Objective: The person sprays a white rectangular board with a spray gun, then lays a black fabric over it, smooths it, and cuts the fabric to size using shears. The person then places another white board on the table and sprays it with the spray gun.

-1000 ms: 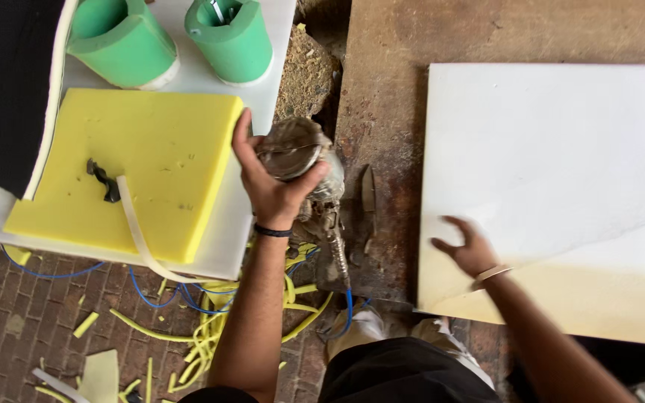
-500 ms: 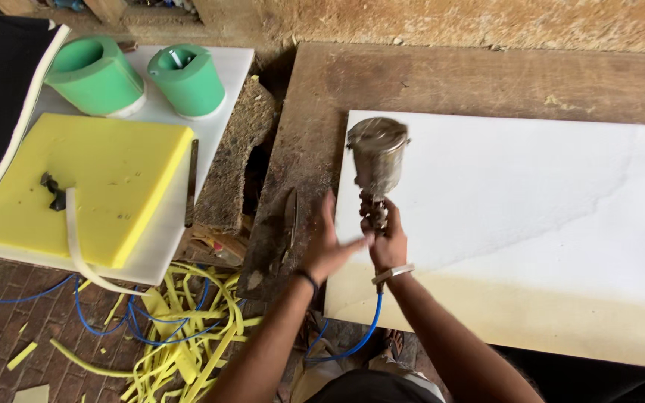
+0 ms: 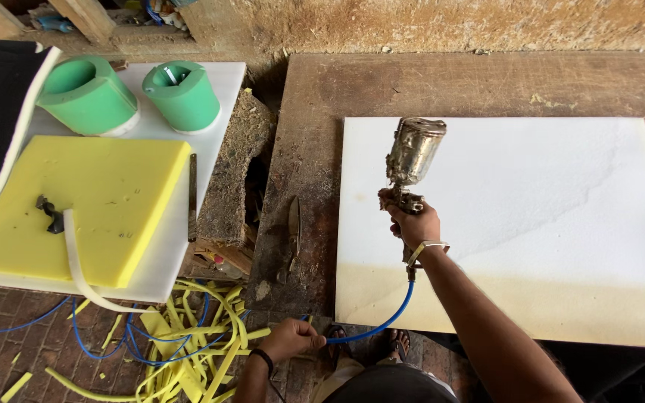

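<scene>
right hand closed around the grip of a dull metal spray gun with a cup on top, held upright over the left part of a large white foam sheet lying on a worn brown wooden surface. left hand low near the body, fingers pinched narrow around a thin blue air hose running up to the base of the gun. yellowish band along the near edge of the sheet, rest still white. off to the left, a thick yellow foam slab on a white board, with two green foam cylinders behind it, a dark metal blade on the wood, and yellow foam offcuts tangled with hose on the brick floor. could go wrong, judging from here: hose snagged in those offcuts, tugging the gun off line; cup tipped too far and dripping; spray drifting past the sheet's left edge onto bare wood. compared with half a second ago: left hand, then up beside the gun, dropped down to the hose; gun, then near the sheet's left edge, carried further over the white sheet.
</scene>
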